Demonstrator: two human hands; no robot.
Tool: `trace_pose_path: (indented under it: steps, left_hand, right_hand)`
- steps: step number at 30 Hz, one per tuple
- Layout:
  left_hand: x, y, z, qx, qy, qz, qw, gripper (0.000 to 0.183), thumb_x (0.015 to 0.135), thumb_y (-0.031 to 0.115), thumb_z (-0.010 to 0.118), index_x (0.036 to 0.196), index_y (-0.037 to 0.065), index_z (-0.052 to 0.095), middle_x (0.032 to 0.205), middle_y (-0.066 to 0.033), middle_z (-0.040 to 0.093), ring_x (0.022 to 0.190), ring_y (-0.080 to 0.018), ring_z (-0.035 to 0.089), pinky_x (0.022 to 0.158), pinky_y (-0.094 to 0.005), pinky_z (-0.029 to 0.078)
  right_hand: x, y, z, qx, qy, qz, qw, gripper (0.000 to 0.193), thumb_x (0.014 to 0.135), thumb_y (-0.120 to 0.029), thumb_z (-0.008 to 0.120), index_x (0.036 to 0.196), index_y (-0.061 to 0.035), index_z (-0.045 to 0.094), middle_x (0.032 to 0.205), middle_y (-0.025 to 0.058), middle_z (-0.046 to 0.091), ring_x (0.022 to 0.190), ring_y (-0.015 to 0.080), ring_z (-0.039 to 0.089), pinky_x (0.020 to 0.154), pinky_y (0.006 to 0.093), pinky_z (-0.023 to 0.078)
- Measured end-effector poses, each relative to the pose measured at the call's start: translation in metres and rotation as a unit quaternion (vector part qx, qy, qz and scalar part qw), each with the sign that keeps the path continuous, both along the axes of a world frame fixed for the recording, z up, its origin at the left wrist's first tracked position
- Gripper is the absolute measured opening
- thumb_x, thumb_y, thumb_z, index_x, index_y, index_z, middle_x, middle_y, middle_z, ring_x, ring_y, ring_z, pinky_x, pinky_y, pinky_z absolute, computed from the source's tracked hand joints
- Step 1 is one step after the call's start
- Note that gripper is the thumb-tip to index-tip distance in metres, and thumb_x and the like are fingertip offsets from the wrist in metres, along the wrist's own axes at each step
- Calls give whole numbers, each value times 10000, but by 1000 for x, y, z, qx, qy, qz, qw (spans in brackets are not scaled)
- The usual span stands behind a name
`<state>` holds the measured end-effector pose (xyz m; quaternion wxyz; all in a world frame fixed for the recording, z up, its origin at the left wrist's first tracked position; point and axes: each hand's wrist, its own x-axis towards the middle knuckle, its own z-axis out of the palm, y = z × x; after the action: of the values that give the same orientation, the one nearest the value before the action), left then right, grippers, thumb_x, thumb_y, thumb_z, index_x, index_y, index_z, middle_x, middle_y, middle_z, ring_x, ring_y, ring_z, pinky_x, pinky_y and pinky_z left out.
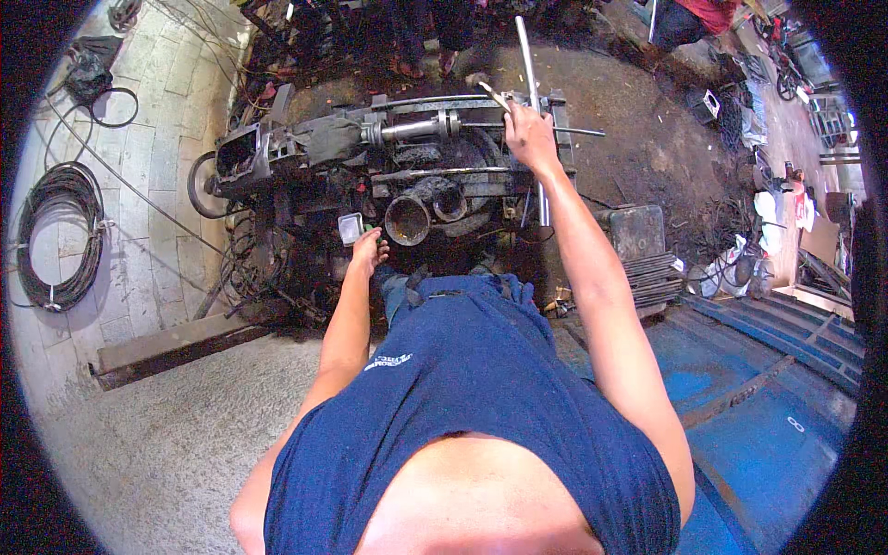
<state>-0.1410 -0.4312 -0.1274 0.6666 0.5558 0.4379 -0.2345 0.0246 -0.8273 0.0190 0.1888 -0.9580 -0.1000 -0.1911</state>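
My left hand (370, 252) is closed on a small square container (351, 228) with a pale inside; a bit of green shows at the fingers. It is close to the open round mouth of a rusty pipe (407, 221). Farther forward and to the right, my right hand (531, 139) grips a slim, light-handled brush (496, 95) with a dark head. Behind that hand a long silver tube (527, 55) lies across the greasy machine frame (481, 181); whether the palm touches the tube is hidden. A metal shaft (412, 129) runs along the frame to the left.
At the left lies a coil of black cable (60, 236) on pale tiles. A metal beam (176, 344) sits on the floor nearby. To the right are stacked flat plates (652, 277) and blue metal panels (758, 388). Another person's feet (447, 63) and a person in red (710, 14) are ahead.
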Motion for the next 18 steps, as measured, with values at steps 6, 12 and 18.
trace_pose_path:
  steps: [6,12,18]
  left_hand:
    - [1,0,0,2,4,-2,1000,228,953,208,499,1170,176,560,765,-39,603,576,-151,593,469,-288,486]
    - [0,0,2,1,1,-6,1000,223,950,216,505,1161,181,568,771,-30,606,591,-151,595,493,-289,492]
    - [0,1,1,0,2,-14,1000,226,951,229,506,1164,188,568,772,-23,604,623,-151,598,515,-294,498]
  right_hand:
    - [0,1,1,-1,7,13,1000,294,910,-210,493,1155,-53,537,980,131,642,949,296,609,836,549,412]
    - [-2,5,7,6,34,-1,999,288,915,-220,482,1146,-58,539,975,136,643,952,299,609,852,528,408]
    - [-2,4,8,7,26,-7,1000,288,919,-227,474,1139,-56,547,980,143,641,955,306,607,856,519,409]
